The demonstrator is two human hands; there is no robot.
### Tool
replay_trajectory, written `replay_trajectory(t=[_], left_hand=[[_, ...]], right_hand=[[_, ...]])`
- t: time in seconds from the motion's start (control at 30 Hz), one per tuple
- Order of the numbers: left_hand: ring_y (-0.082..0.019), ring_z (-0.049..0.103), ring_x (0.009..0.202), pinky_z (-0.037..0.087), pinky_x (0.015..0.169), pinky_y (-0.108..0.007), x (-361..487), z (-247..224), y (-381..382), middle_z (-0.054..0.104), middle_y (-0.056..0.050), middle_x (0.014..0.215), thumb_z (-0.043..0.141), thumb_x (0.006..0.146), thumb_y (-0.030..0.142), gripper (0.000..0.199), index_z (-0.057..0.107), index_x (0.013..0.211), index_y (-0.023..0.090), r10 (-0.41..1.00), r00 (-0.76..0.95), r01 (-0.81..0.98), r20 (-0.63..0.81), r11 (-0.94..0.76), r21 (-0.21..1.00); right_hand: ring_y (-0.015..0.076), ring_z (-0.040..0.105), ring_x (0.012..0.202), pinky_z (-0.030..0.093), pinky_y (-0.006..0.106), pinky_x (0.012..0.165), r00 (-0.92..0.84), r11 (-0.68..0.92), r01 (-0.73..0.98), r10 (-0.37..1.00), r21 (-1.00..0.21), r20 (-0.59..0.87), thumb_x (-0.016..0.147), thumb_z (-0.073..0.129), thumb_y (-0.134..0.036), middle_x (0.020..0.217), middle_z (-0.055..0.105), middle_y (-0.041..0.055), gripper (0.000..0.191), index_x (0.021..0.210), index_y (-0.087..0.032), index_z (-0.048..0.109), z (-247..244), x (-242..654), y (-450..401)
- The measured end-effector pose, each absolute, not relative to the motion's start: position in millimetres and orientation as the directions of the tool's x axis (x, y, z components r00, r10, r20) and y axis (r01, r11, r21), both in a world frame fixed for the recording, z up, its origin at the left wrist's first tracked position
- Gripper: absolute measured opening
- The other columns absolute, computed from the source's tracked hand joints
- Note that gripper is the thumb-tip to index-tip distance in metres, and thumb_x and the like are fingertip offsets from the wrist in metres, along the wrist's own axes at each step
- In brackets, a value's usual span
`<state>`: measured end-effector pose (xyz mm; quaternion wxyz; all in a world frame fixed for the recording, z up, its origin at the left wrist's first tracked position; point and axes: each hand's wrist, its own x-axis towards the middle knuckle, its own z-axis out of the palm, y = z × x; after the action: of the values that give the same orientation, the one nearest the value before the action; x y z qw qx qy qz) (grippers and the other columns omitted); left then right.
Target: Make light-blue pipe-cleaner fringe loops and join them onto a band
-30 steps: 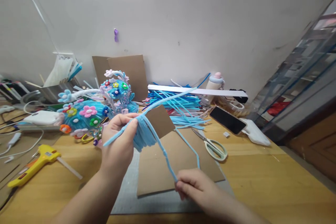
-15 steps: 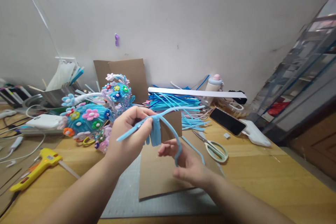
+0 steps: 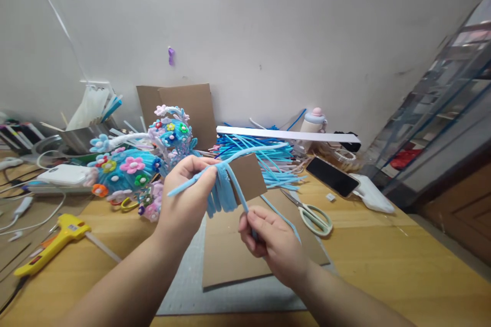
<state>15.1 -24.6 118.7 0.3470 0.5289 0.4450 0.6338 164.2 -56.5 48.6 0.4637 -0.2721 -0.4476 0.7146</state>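
Light-blue fuzzy strand (image 3: 238, 184) is looped around a small cardboard piece (image 3: 251, 176) right in the middle of the frame, up off the table (image 3: 387, 265), and both hands are busy with it. Left hand (image 3: 186, 189) has the wrapped loops (image 3: 223, 195) pinched at the card's top left edge, thumb on top, with one loose end poking out across the hand and another reaching off to the upper right. Right hand (image 3: 272, 240) is closed up tight on the strand just below the card, so that stretch runs pretty straight. Half a second back those right fingers were spread and the strand sagged in a curve; the card has tipped too, so more loops show now. Bigger cardboard sheet (image 3: 226, 260) is lying under the hands on a grey mat (image 3: 180, 291). Scissors (image 3: 316, 220) and phone (image 3: 333, 176) haven't budged at right, same with the yellow glue gun (image 3: 57, 245) at lower left.
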Motion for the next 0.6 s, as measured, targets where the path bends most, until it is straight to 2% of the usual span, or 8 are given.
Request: replay_trajectory(t=[0.17,0.4,0.5,0.6], left_hand=[[-0.011,0.056,0.061,0.044,0.055,-0.024,15.3,110.8,-15.0,0.064,-0.001,0.08,0.067,0.066,0.022,0.017,0.051,0.064,0.014,0.966,-0.184,-0.25,0.179,-0.222,0.942],[-0.01,0.056,0.058,0.043,0.052,-0.021,14.6,110.0,-9.7,0.064,-0.001,0.074,0.07,0.061,0.021,0.019,0.052,0.06,0.013,0.984,-0.151,-0.313,0.1,-0.143,0.939],[-0.008,0.053,0.053,0.041,0.049,-0.019,11.6,109.4,-7.6,0.062,0.002,0.065,0.071,0.059,0.021,0.021,0.051,0.06,0.014,0.999,-0.043,-0.324,0.018,-0.031,0.945],[-0.007,0.051,0.05,0.037,0.047,-0.017,8.4,106.6,-7.3,0.059,0.003,0.061,0.07,0.061,0.02,0.02,0.05,0.06,0.015,0.979,0.167,-0.269,-0.119,0.161,0.949]], right_hand=[[0.0044,0.027,0.041,0.013,0.019,0.039,-0.452,-0.217,-0.428,0.892,-0.877,0.0,0.084,0.051,-0.037,0.046,0.041,-0.0046,0.029,0.07,-0.013,0.055,41.4,156.7,-53.4],[0.0044,0.026,0.04,0.013,0.02,0.039,-0.48,-0.235,-0.372,0.877,-0.898,-0.031,0.082,0.052,-0.039,0.045,0.041,-0.0049,0.03,0.07,-0.013,0.056,35.5,154.8,-50.6],[0.0044,0.026,0.04,0.013,0.02,0.039,-0.547,-0.238,-0.316,0.836,-0.918,-0.029,0.08,0.053,-0.041,0.045,0.039,-0.0055,0.031,0.071,-0.012,0.057,29.7,157.6,-48.4],[0.004,0.024,0.043,0.015,0.019,0.041,-0.723,-0.28,-0.182,0.688,-0.943,-0.065,0.076,0.055,-0.048,0.048,0.034,-0.0069,0.036,0.068,-0.013,0.054,25.9,165.1,-42.8]])
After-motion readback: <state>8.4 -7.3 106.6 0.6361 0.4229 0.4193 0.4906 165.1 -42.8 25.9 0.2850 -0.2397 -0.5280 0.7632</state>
